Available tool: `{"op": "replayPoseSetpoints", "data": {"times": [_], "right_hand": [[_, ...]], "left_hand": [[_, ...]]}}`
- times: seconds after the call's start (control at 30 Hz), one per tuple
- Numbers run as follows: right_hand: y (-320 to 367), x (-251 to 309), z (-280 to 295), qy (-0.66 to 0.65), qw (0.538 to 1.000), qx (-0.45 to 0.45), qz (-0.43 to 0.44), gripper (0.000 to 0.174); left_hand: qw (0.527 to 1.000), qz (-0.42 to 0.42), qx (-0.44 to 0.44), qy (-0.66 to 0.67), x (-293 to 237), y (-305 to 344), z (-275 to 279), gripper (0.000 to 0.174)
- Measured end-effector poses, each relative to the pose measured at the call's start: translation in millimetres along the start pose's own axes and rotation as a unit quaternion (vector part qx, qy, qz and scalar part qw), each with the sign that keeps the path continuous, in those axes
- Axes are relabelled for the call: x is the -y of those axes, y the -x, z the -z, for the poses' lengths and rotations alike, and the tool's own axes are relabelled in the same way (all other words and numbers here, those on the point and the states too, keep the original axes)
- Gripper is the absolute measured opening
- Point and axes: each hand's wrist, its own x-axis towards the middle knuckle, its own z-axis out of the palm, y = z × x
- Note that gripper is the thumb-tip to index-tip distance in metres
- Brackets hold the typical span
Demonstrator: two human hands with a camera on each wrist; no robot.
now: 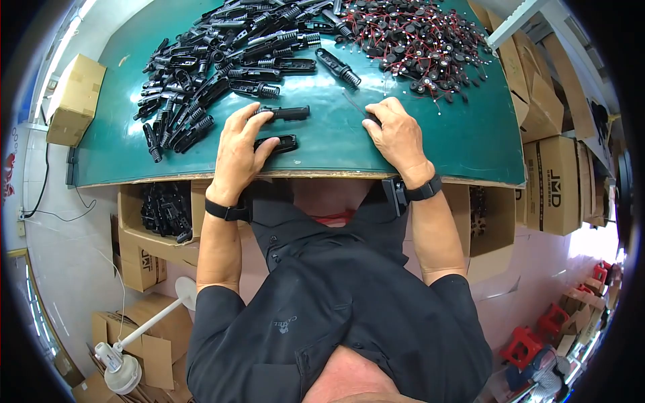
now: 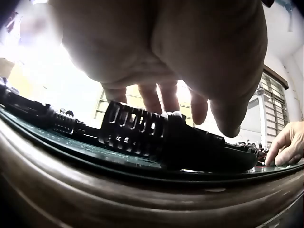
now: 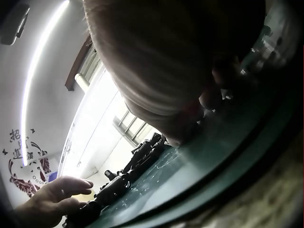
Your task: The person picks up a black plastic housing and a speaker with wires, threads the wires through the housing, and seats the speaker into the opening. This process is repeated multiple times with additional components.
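Observation:
My left hand (image 1: 241, 148) is over two black plastic housings on the green table, fingers spread and slightly bent. The farther housing (image 1: 290, 113) lies by its fingertips; the nearer housing (image 1: 285, 143) lies at its thumb, partly covered. In the left wrist view, a housing with a slotted barrel end (image 2: 135, 130) lies under the palm, with the fingers hanging behind it. Farther right, my right hand (image 1: 398, 134) is low over the table, thumb and fingers pinching a small dark piece (image 1: 372, 119). A thin grey strand (image 1: 353, 103) runs out beside it; the grip is mostly dark in the right wrist view.
A heap of black housings (image 1: 222, 64) covers the back left of the table. At back right lies a pile of small round black parts with red wires (image 1: 423, 43). One lone housing (image 1: 338, 68) lies between them. Cardboard boxes (image 1: 161, 252) stand under the front edge.

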Motion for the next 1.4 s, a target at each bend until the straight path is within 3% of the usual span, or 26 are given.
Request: {"op": "replayPoseSetpoints", "data": {"times": [0.3,0.43,0.57,0.67,0.83,0.93,1.07,1.17,1.3,1.4], "right_hand": [[7,-3,7,-0.090,0.995,0.023,0.022,0.021],[11,0,8,-0.106,0.994,0.016,0.029,0.021],[12,-1,6,-0.105,0.994,0.007,0.039,0.022],[14,0,6,-0.118,0.993,0.006,0.027,0.022],[16,5,-2,-0.152,0.988,-0.010,0.004,0.023],[14,8,-5,-0.154,0.988,-0.020,0.011,0.023],[18,13,-2,-0.171,0.985,-0.006,0.015,0.022],[19,18,-4,-0.213,0.977,0.020,0.010,0.021],[13,27,-24,-0.247,0.962,0.070,0.095,0.020],[-8,32,-49,-0.150,0.974,-0.015,0.172,0.022]], "left_hand": [[0.996,0.035,0.080,-0.009,7,24,17,0.043],[0.990,-0.027,0.078,-0.116,11,19,22,0.044],[0.992,0.025,0.120,0.007,21,24,21,0.046],[0.981,0.110,0.105,0.117,16,30,25,0.036],[0.984,0.123,0.075,0.101,12,35,26,0.026],[0.968,0.208,0.096,0.103,0,29,21,0.028],[0.977,0.194,0.043,0.081,1,34,14,0.036],[0.984,0.158,0.075,0.035,5,38,18,0.040],[0.988,0.139,0.068,0.027,5,43,23,0.043],[0.985,0.152,0.049,0.068,4,45,15,0.044]]}}
